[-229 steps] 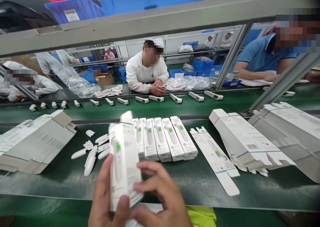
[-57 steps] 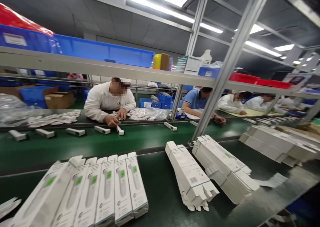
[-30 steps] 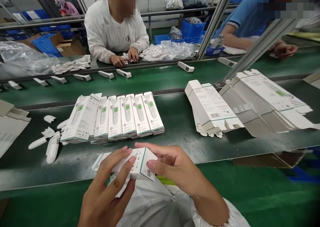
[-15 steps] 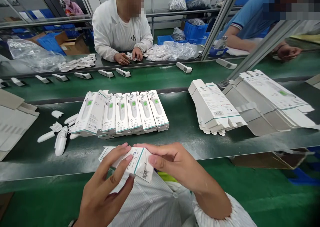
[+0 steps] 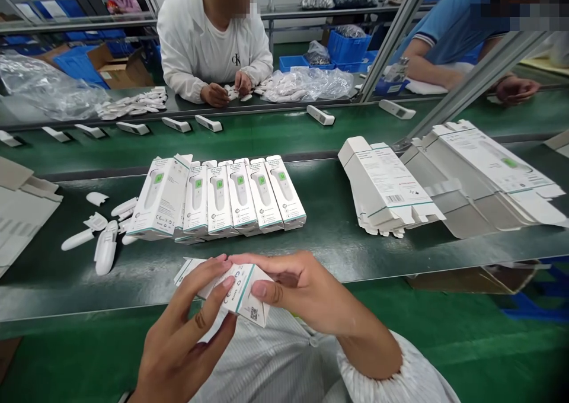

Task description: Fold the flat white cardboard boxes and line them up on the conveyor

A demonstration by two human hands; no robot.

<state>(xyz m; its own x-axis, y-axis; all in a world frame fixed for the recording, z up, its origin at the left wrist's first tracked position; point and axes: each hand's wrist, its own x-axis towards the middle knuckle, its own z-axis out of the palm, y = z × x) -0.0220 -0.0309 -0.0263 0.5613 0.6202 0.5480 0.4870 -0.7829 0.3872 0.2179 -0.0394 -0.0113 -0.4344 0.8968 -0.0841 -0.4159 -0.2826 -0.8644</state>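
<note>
A small white carton (image 5: 239,290) with a teal stripe lies tilted between my hands, above the near edge of the bench. My left hand (image 5: 189,326) grips its long sides, fingers on top and thumb side below. At the end with the small square code, my right hand (image 5: 291,287) presses its thumb on the end flap, fingers behind the box. The carton's far end has a flap sticking out at the left. Beyond my hands, several printed thermometer cartons (image 5: 240,195) stand in a row, leaning on each other. What is inside the held carton is hidden.
White plastic casing parts (image 5: 105,246) lie left of the row. Flattened cartons (image 5: 391,184) are stacked at the right, more cartons (image 5: 26,213) at the far left. Thermometers (image 5: 320,115) sit along the green belt (image 5: 267,136). A co-worker in white (image 5: 217,41) handles parts across it.
The end flap of the carton now lies flatter under my right thumb, which has slid slightly left. Thermometers on the belt have shifted left in the view. The co-worker's hands have moved a little.
</note>
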